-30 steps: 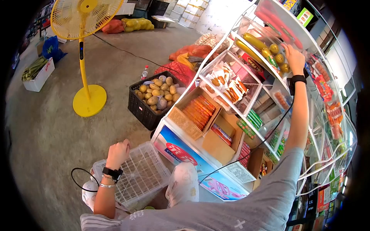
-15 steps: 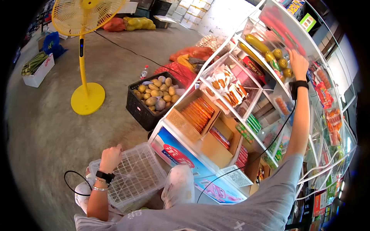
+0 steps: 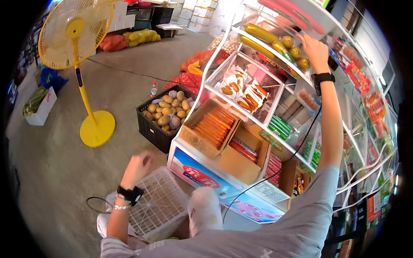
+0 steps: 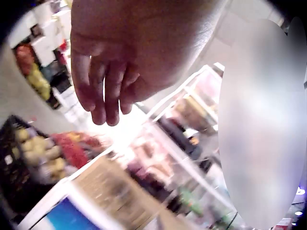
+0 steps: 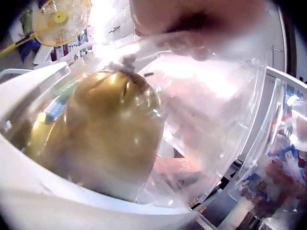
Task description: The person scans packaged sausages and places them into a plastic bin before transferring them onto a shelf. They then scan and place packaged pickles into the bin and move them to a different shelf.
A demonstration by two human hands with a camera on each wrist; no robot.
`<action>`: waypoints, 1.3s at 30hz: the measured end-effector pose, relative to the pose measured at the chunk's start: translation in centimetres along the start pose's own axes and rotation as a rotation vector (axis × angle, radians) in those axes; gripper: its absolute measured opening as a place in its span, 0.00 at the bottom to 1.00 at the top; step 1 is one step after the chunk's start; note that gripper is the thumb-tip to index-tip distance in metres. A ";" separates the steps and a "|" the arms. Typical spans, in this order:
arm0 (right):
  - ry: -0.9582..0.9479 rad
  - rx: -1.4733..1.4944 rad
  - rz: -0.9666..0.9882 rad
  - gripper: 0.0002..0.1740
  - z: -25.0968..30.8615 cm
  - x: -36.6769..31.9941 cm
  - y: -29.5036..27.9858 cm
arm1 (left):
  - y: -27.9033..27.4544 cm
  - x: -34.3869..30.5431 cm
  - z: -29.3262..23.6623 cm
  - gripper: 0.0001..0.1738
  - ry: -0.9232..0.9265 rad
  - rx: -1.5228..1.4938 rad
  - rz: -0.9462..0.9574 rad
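High on the display rack, my right hand (image 3: pixel 316 53) grips the upper edge of a clear plastic bin (image 5: pixel 206 115). In the right wrist view its fingertips (image 5: pixel 196 50) curl at that edge, above several gold-wrapped sausages (image 5: pixel 112 134) with gathered ends. In the head view the gold sausages (image 3: pixel 262 32) lie just left of the hand, some lengthwise and some end-on. My left hand (image 3: pixel 137 170) hangs over a clear plastic crate (image 3: pixel 161 202) by my knees. The left wrist view shows that hand (image 4: pixel 124 62) with loosely bent fingers and nothing in them.
Below the gold sausages stand a clear bin of wrapped snacks (image 3: pixel 245 92) and cardboard boxes of sausages (image 3: pixel 213 131) on a freezer (image 3: pixel 193 167). A black crate of potatoes (image 3: pixel 165 112) and a yellow fan (image 3: pixel 97 129) stand on the floor. A black cable (image 3: pixel 297 152) runs from my right wrist.
The head view has turned, shifting the rack left in the picture. My right hand stays at the bin edge. The left hand has moved slightly, still holding nothing.
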State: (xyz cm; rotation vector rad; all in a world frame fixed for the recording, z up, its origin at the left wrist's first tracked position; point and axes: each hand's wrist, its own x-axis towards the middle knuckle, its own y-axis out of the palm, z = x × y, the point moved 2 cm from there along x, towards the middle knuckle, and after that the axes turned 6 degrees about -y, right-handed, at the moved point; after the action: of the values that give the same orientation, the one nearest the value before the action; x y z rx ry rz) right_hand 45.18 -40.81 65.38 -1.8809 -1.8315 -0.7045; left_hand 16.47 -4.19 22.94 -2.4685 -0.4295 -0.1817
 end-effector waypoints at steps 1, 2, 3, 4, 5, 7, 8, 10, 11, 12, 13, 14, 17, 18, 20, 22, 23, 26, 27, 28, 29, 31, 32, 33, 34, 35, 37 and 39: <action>-0.002 -0.001 0.007 0.24 0.0 0.1 -0.1 | -2.0 1.7 -5.7 0.05 0.043 -0.041 -0.048; -0.007 0.001 0.009 0.24 0.0 0.4 0.0 | -2.5 4.7 -8.3 0.04 0.291 -0.065 -0.158; -0.003 0.004 0.005 0.24 0.1 0.3 0.1 | -3.7 7.2 -12.7 0.06 0.280 -0.027 -0.168; 0.013 0.004 0.003 0.24 0.2 0.3 0.3 | -4.4 10.6 -16.4 0.07 0.525 0.022 -0.241; 0.010 0.035 -0.009 0.23 0.3 0.3 0.3 | -5.0 14.2 -20.1 0.09 0.635 0.096 -0.270; 0.008 0.071 -0.017 0.22 0.4 0.2 -0.2 | -4.3 22.1 -26.7 0.17 1.031 0.183 -0.567; 0.028 0.071 0.005 0.22 0.5 0.0 0.1 | -4.0 25.5 -30.5 0.15 1.256 0.142 -0.900; 0.020 0.121 -0.017 0.22 0.5 -0.4 0.1 | -4.5 29.7 -35.0 0.22 1.573 0.380 -0.928; 0.015 0.116 -0.032 0.23 0.6 -0.4 0.1 | -4.8 33.3 -36.2 0.19 1.403 0.415 -0.647; 0.018 0.112 -0.037 0.23 0.4 -0.3 0.2 | -4.9 35.8 -36.6 0.18 1.219 0.446 -0.375; -0.002 0.130 -0.052 0.23 0.3 -0.4 0.2 | -5.4 35.9 -37.5 0.16 1.116 0.523 -0.349; -0.018 0.148 -0.067 0.22 0.2 -0.4 0.2 | -5.6 36.7 -37.8 0.15 1.077 0.566 -0.403; -0.017 0.161 -0.101 0.22 0.6 -0.5 0.3 | -6.1 39.0 -38.5 0.16 1.008 0.360 -0.683; -0.015 0.175 -0.131 0.22 0.3 -0.6 0.5 | -6.5 37.1 -39.7 0.17 0.915 0.072 -0.848; -0.026 0.161 -0.161 0.23 0.3 -0.7 0.3 | -5.2 36.9 -40.9 0.18 1.051 0.118 -0.609; 0.000 0.153 -0.109 0.24 0.9 -0.9 -0.2 | -2.2 37.7 -39.5 0.20 1.107 0.375 -0.584; 0.038 0.229 -0.054 0.16 1.1 -1.0 -1.3 | -1.6 37.4 -39.4 0.23 0.919 0.277 -0.493; 0.066 0.257 0.077 0.09 1.9 -1.7 -1.0 | 1.0 39.5 -37.7 0.26 0.885 0.338 -1.040; 0.050 0.275 0.102 0.09 1.6 -1.5 -1.2 | 1.4 38.8 -37.9 0.27 0.946 0.206 -1.104; 0.036 0.297 0.127 0.09 1.5 -1.4 -1.4 | 1.5 39.2 -37.8 0.23 0.884 0.240 -1.079; 0.040 0.296 0.130 0.09 1.4 -1.4 -1.6 | 1.6 39.7 -37.7 0.18 0.932 0.401 -1.152; 0.064 0.464 -0.043 0.08 1.1 -1.4 -2.8 | 1.1 42.8 -37.0 0.10 0.953 0.510 -1.190; 0.063 0.457 -0.043 0.08 0.8 -1.3 -2.8 | 0.8 43.9 -37.3 0.13 0.930 0.450 -1.168; 0.087 0.459 -0.074 0.08 0.4 -1.3 -2.7 | 0.7 41.9 -38.2 0.22 0.978 0.660 -1.224; 0.107 0.457 -0.106 0.08 0.0 -1.3 -2.5 | 0.1 42.3 -39.0 0.29 0.943 0.778 -1.230; 0.053 0.321 -0.021 0.08 -0.6 -0.7 -1.5 | -0.3 42.5 -39.6 0.31 1.009 0.721 -1.207; 0.042 0.225 -0.063 0.08 -2.1 0.3 -1.2 | -1.9 43.1 -41.4 0.34 1.106 0.651 -1.074; 0.042 0.097 -0.047 0.09 -3.8 1.5 -1.1 | -3.3 47.4 -42.9 0.31 1.141 0.641 -1.254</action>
State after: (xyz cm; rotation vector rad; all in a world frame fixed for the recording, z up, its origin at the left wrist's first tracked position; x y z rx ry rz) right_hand 43.88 -41.94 69.25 -1.7544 -1.8544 -0.6544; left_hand 58.54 -15.15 69.91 -0.8908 -1.1517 -1.5250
